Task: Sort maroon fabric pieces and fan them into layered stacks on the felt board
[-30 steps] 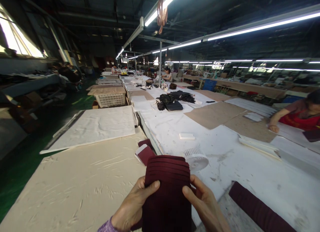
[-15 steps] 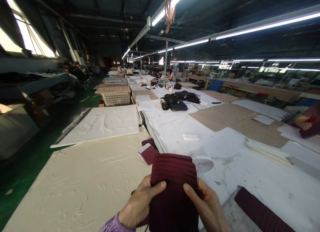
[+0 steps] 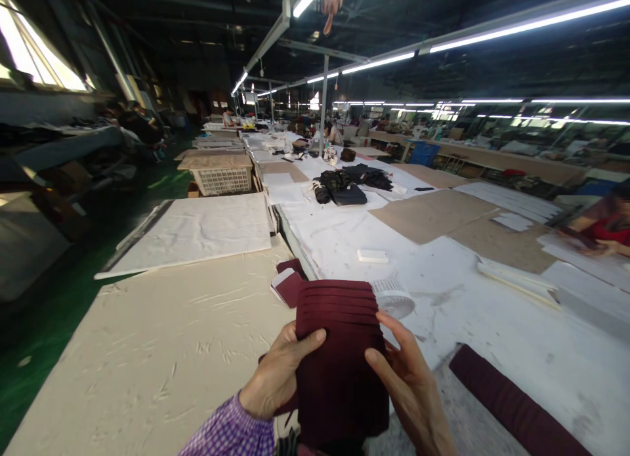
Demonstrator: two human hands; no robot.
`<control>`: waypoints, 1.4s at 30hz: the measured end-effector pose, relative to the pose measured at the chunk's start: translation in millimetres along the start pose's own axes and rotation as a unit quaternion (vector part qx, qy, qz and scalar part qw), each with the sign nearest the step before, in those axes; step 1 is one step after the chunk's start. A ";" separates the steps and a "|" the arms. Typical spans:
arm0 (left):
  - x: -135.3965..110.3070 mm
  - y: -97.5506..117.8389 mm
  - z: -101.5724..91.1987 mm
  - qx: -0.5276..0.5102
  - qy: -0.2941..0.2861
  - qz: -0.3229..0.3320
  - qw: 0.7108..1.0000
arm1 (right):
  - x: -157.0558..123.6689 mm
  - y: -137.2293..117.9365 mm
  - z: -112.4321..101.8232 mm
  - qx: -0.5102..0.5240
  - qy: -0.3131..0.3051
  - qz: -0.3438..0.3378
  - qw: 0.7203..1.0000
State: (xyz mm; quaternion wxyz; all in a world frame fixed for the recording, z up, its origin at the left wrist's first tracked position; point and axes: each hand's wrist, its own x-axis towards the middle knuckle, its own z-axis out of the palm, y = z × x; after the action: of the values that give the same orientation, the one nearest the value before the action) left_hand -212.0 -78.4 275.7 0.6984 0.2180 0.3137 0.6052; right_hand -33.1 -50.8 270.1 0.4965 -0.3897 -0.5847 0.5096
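I hold a stack of dark maroon fabric pieces [image 3: 339,351] upright in front of me, its layered top edges fanned slightly. My left hand [image 3: 278,377] grips the stack's left side with the thumb across the front. My right hand [image 3: 408,384] holds the right side, thumb on the front and fingers behind. Just beyond the stack lie two more small maroon pieces [image 3: 288,284] and a small white fan [image 3: 392,297] on the table.
A long maroon strip [image 3: 512,407] lies at lower right on the white table [image 3: 492,338]. A cream board [image 3: 147,351] covers the left. Dark garments [image 3: 344,186] and a white basket [image 3: 220,179] sit farther back. A person in red [image 3: 605,229] works at the right.
The stack sits slightly higher and more upright between my hands, and my right fingers have spread a little. The view has dipped down. The person at the right has shifted position.
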 end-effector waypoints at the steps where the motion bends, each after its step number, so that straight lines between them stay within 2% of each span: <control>1: -0.4 0.3 0.7 0.001 -0.006 0.000 1.000 | 0.0 0.5 -1.8 -0.029 -0.015 -0.013 0.999; 4: -2.3 0.6 1.9 0.003 -0.019 -0.002 1.000 | 2.8 -0.6 -4.0 -0.110 -0.044 -0.025 0.993; 6: -3.3 0.7 1.8 0.005 -0.021 -0.004 1.000 | 5.5 -2.4 -2.1 -0.130 -0.036 -0.017 0.991; 14: -4.0 -0.7 1.1 0.013 0.000 -0.005 1.000 | 9.3 -4.2 7.6 -0.156 -0.019 -0.017 0.987; 20: -4.4 -3.3 0.8 0.013 -0.001 -0.008 1.000 | 7.7 -2.9 13.0 -0.140 0.044 0.000 0.989; 25: -3.6 -5.1 -0.1 0.019 -0.007 -0.004 1.000 | 9.1 -1.2 12.8 -0.151 0.023 -0.020 0.988; 30: -1.9 -10.3 0.6 0.014 -0.001 0.000 1.000 | 9.1 3.6 12.5 -0.164 0.032 -0.031 0.986; 32: -0.9 -11.3 1.8 0.009 0.001 0.000 1.000 | 8.2 6.0 11.0 -0.132 0.048 -0.006 0.990; 36: 2.0 -11.5 3.4 0.017 0.009 -0.003 1.000 | 6.4 4.2 2.5 0.032 0.089 0.081 0.992; 40: 8.6 -19.3 5.1 0.032 0.008 -0.020 0.999 | 1.7 -3.5 -11.3 0.121 0.024 0.149 0.981; 42: 13.2 -29.6 9.4 0.041 0.002 -0.035 0.999 | -3.9 -4.0 -19.3 0.138 0.015 0.166 0.976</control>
State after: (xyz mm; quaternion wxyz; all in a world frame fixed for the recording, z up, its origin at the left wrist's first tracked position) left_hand -183.5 -69.8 259.8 0.7093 0.2339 0.3468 0.5673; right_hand -13.3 -51.2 273.0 0.4631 -0.4168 -0.4283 0.6545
